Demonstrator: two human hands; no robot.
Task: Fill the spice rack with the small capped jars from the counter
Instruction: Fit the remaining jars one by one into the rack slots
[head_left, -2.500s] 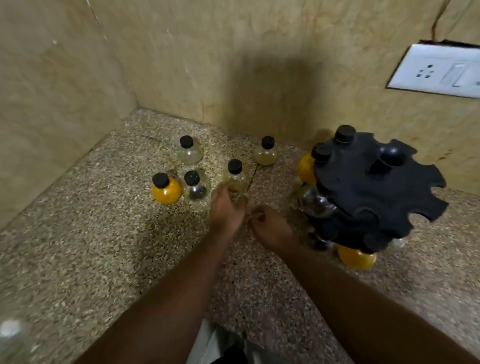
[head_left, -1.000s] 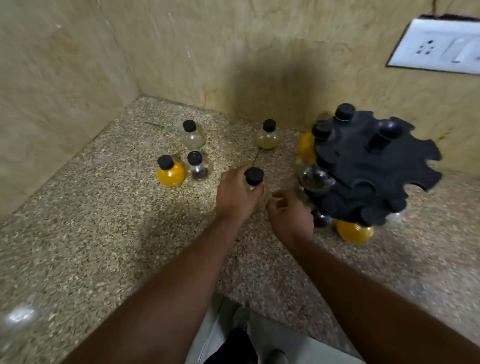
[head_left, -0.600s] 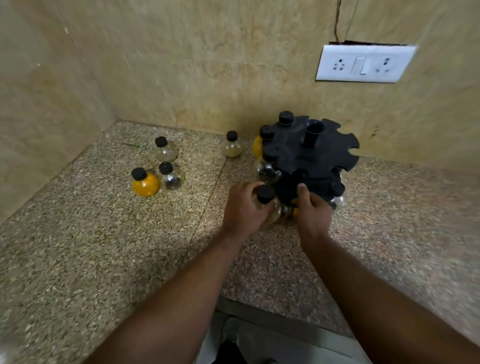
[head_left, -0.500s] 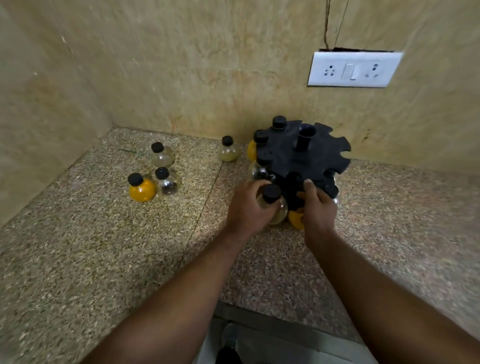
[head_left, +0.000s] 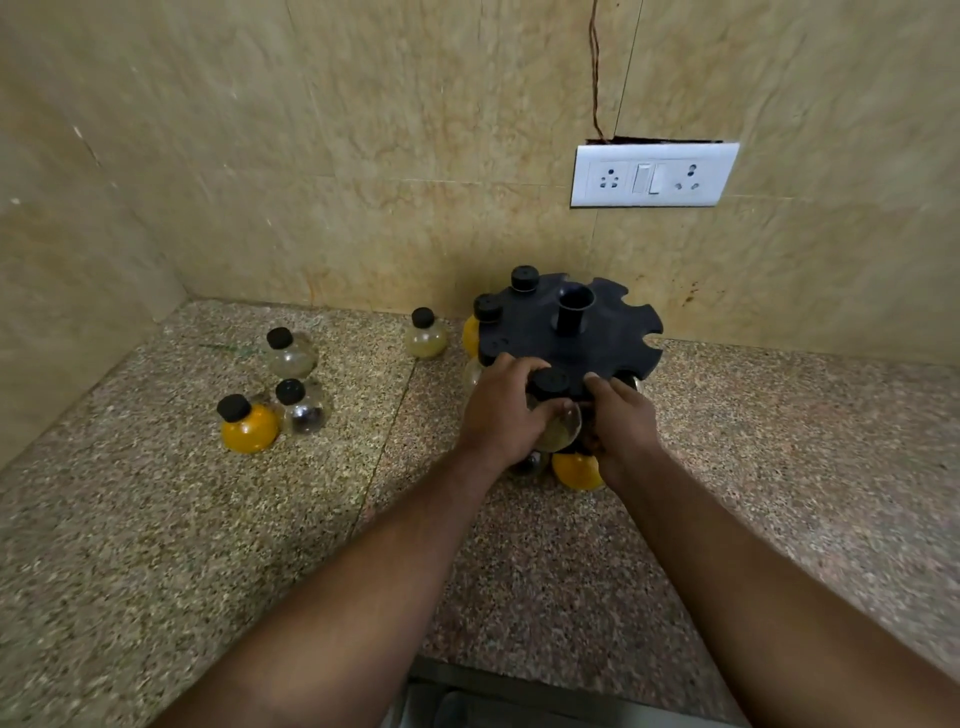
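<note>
So both hands were up at the rack (head_left: 597, 332), a black notched disc with a centre post, sitting on the speckled desk (head_left: 156, 519) at about 12 o'clock from the person, close to the wall. The left hand (head_left: 501, 410) was wrapped around a pale jar (head_left: 558, 423) with a black cap, cap sitting right at the rack's near edge at 6 o'clock. The right hand (head_left: 621, 421) was curled on the other side, fingers touching the rack's rim beside that cap. Two caps poked up through slots at roughly 10 and 11 o'clock on the disc, and an orange jar (head_left: 574, 473) sat low under the hands. Four loose jars were off at 9 to 11 o'clock: an orange one (head_left: 248, 426), a clear one (head_left: 304, 408) touching it, another (head_left: 288, 353) behind, and a yellowish one (head_left: 426, 335) just beside the rack.
</note>
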